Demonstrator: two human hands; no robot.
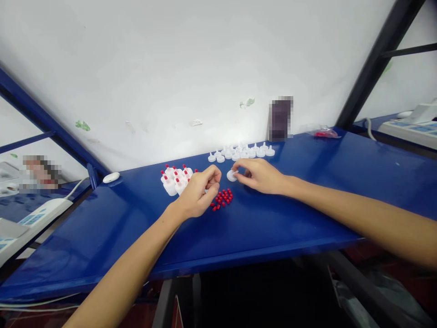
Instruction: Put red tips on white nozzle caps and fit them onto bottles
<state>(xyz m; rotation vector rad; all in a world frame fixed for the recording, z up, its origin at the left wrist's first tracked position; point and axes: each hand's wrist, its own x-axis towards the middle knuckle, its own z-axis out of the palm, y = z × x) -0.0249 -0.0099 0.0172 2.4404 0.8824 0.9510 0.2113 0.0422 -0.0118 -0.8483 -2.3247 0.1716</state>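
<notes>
My right hand pinches a white nozzle cap by its upper part, its wide round base low over the blue table or on it. To its left, my left hand is closed, thumb against curled fingers; whatever it holds, if anything, is hidden. Below and right of that hand lies a loose cluster of small red caps. Behind its wrist stand several white bottles with red tips, partly covered by the hand. White nozzle caps without red tips stand in rows near the wall, upright.
The blue table meets a white wall at the back. A dark upright phone-like object, blurred out, leans there. A clear bag with red pieces lies at the right rear. A white oval case sits at the left.
</notes>
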